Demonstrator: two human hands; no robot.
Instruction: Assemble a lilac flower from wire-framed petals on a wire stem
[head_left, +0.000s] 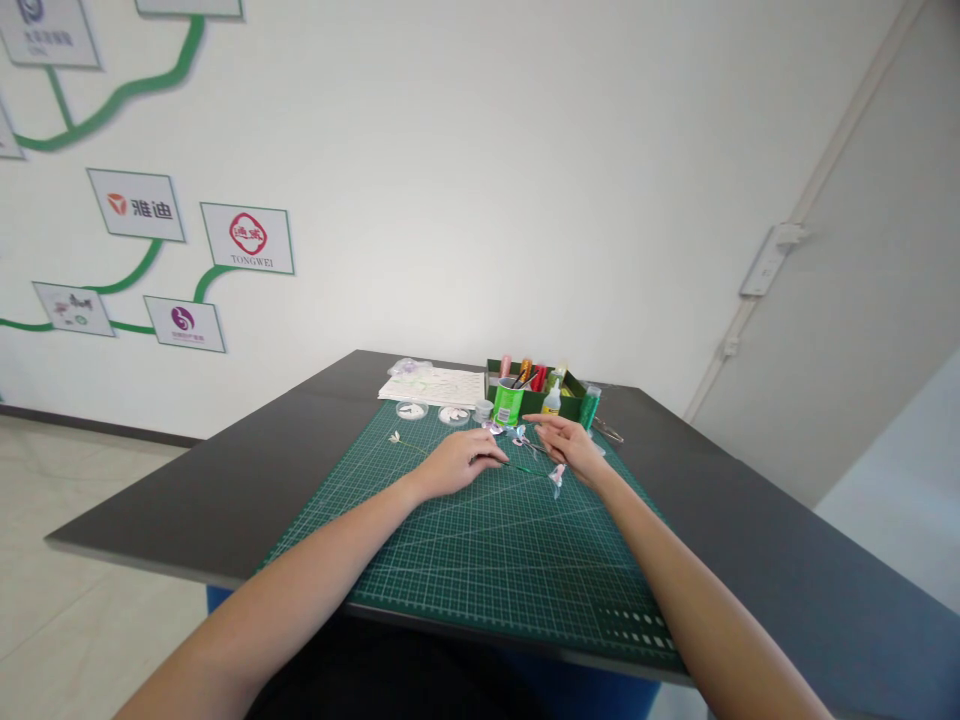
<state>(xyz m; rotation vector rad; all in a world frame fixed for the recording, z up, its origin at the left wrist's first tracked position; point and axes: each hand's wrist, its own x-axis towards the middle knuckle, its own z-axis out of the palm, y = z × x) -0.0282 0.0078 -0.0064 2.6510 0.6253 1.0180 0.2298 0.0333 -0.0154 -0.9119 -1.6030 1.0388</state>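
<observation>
My left hand (459, 462) rests low over the green cutting mat (480, 560), its fingers closed on a thin green flower stem (525, 468). At the stem's right end is a small pale pink and white flower (557, 475), just below my right hand (570, 447). That hand hovers with its index finger stretched to the left and the other fingers loosely bent; I see nothing clearly held in it. Small pinkish and bluish petal pieces (517, 433) lie by its fingertips, along with a thin dark item too small to name. Another stem with a white blossom (395, 438) lies at left.
Beyond my hands stand a green can (508, 402) with tools, a glue bottle (552, 400) and a dark green box (571, 405) of colored rolls. Two shallow dishes (412, 411), white sheets (435, 385) and metal scissors or pliers (607, 431) are nearby. A white wall stands behind.
</observation>
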